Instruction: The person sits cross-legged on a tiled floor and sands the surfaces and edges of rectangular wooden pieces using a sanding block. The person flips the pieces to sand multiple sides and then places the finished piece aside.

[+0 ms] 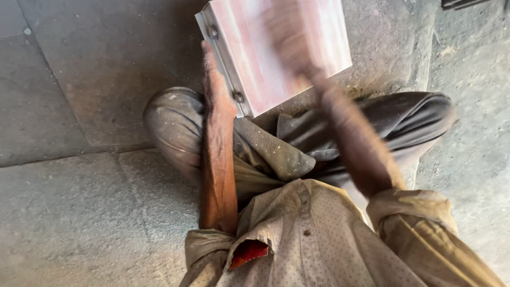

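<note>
Head view, metal box [276,53] between left hand [211,66], right hand [289,32]

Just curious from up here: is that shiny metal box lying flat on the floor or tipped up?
Tipped up. The metal box leans against the person's legs, its riveted edge beside the left hand.

No packages, labels, signs or screens apparent, view blurred

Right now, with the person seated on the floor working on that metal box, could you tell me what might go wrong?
The right hand is motion-blurred over the metal box, so a fast stroke might slip onto the left hand steadying its riveted edge. The box rests tilted against the knees rather than flat on the stone floor, so it may shift. Its corners look sharp near bare skin.
</note>
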